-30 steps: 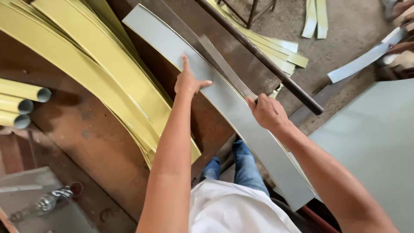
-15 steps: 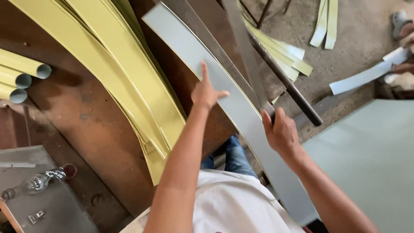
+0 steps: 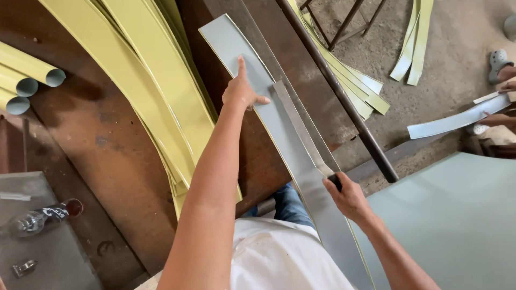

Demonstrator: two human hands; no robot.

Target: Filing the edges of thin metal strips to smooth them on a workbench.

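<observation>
2 hands on 1 long grey metal strip [image 3: 279, 134], lying far-left to near-right across workbench [image 3: 107, 139].
Left hand [image 3: 242, 92] pressed flat, forefinger extended, on far part; right hand [image 3: 348, 196] clasps dark bar [image 3: 301, 126] over near part.

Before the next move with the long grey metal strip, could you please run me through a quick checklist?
1. Left hand flat on the long grey metal strip: ok.
2. Right hand closed on the dark handle of the flat metal blade: ok.
3. Left fingers off the blade: ok, thumb close.
4. Strip resting on the rusty brown workbench: ok.
5. Yellow strip pile apart from the blade: ok.
6. Blade alignment with the strip's edge: cannot tell.
</observation>
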